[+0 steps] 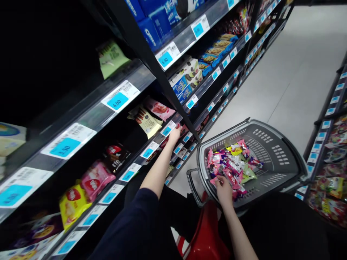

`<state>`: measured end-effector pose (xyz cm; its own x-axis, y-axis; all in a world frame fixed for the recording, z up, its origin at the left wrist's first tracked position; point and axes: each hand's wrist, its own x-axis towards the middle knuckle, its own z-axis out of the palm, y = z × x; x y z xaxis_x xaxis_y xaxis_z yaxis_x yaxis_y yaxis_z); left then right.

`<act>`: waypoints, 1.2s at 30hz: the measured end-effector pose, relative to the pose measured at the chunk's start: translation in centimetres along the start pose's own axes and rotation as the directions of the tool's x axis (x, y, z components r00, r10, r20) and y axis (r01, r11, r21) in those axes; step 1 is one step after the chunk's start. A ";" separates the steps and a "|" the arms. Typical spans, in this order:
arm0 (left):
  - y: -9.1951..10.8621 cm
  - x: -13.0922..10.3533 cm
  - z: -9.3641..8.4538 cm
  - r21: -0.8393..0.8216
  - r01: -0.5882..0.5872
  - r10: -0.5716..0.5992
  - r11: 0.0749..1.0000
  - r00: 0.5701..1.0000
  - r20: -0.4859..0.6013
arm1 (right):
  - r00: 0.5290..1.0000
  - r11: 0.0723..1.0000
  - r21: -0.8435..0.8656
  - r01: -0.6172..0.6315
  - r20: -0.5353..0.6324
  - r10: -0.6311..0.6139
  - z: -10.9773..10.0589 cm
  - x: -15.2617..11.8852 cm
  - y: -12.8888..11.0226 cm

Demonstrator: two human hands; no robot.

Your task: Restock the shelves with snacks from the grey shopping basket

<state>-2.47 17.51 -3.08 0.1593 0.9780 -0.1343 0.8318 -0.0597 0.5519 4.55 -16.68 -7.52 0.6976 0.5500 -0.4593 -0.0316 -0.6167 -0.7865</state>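
My left hand (175, 135) is at the front edge of a snack shelf (182, 118), fingers curled against it beside a price tag (168, 128). Behind that edge lie a cream-coloured snack bag (148, 122) and a pink snack bag (159, 109). Over the near left side of a grey shopping basket (271, 141), my right hand (224, 189) is closed in a pinch on a small pink snack packet (214, 181). Several small wrapped packets in pink, yellow, purple and green (234, 164) are heaped in the basket.
A red stool-like seat (210, 234) is below my right arm. Yellow (73, 204) and pink bags (96, 179) lie on the left shelf. Blue cookie boxes (155, 27) stand higher up. Another shelf of bagged snacks (332, 184) borders the pale aisle floor (300, 68).
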 end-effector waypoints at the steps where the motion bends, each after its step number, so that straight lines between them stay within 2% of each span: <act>1: -0.2 -1.3 -0.2 -0.011 -0.009 0.009 1.000 1.000 -0.002 | 1.000 1.000 0.006 0.009 -0.004 -0.009 0.0 0.0 0.0; 4: -1.1 -5.5 -0.8 -0.093 -0.034 0.034 0.995 0.999 0.000 | 1.000 0.999 0.034 0.029 0.001 -0.029 -0.1 -0.1 0.1; 7: -1.6 -9.9 -1.4 -0.206 -0.051 0.072 0.977 0.993 0.097 | 0.998 0.993 0.106 0.049 0.021 -0.052 -0.2 -0.4 -0.4; 10: -1.9 -15.3 -2.3 -0.219 -0.125 0.172 0.968 0.962 0.210 | 0.993 0.964 0.258 0.064 0.080 -0.088 -0.5 -0.9 -1.6; 12: -2.0 -19.3 -3.0 -0.210 -0.235 0.291 0.949 0.911 0.293 | 0.977 0.911 0.412 -0.024 0.203 -0.066 -0.8 -1.6 -2.8; 15: -2.1 -24.9 -4.1 -0.227 -0.391 0.448 0.892 0.826 0.341 | 0.890 0.775 0.583 -0.245 0.452 -0.058 -1.4 -3.1 -4.4; 17: -2.1 -27.8 -4.7 -0.233 -0.422 0.480 0.876 0.811 0.333 | 0.842 0.726 0.609 -0.319 0.534 -0.077 -1.9 -4.1 -5.0; 19: -2.0 -29.8 -5.2 -0.257 -0.431 0.498 0.865 0.799 0.337 | 0.829 0.719 0.613 -0.327 0.551 -0.093 -2.5 -5.0 -5.4; 22: -1.7 -31.5 -5.6 -0.338 -0.426 0.529 0.839 0.783 0.327 | 0.811 0.716 0.633 -0.294 0.561 -0.163 -3.5 -6.2 -5.7; 24: -1.6 -32.0 -5.9 -0.380 -0.423 0.536 0.823 0.800 0.271 | 0.800 0.712 0.657 -0.248 0.554 -0.233 -4.0 -7.1 -5.8; 28: -1.7 -32.3 -6.4 -0.441 -0.380 0.496 0.813 0.849 0.182 | 0.818 0.718 0.692 -0.079 0.457 -0.351 -4.4 -8.7 -5.9; 32: -2.0 -32.7 -6.6 -0.577 -0.256 0.433 0.775 0.881 0.190 | 0.821 0.765 0.641 0.065 0.401 -0.406 -4.9 -9.9 -5.6; 36: -2.1 -32.9 -6.5 -0.706 -0.144 0.443 0.693 0.858 0.259 | 0.833 0.789 0.606 0.104 0.380 -0.401 -5.6 -10.7 -5.2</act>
<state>-12.92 -13.28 5.57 0.6427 0.7615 -0.0841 0.1777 -0.0414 0.9832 1.28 -22.54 3.81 0.3219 0.9199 -0.2239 -0.3865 -0.0882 -0.9181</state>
